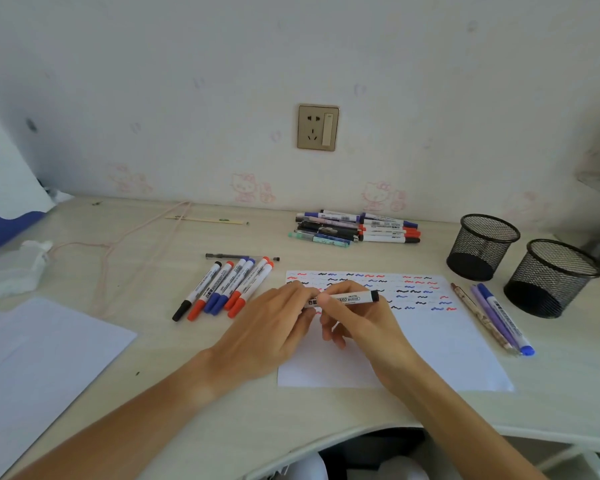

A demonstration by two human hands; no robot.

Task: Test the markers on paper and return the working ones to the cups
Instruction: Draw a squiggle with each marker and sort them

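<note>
A black whiteboard marker [347, 298] is held level over the test paper [430, 341], near the counter's front edge, gripped by left hand [274, 327] and right hand [357, 323] fingers; uncapping is judged next.

2 cups [482, 245] right of paper [430, 341]

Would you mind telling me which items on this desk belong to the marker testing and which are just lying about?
Part of the job:
- marker held in left hand and right hand
- test paper with squiggles
- two mesh cups
- row of markers
- far pile of pens
- three pens beside the cups

Lying about:
- crumpled tissue
- pink cord
- wall socket
- blank sheet
</note>
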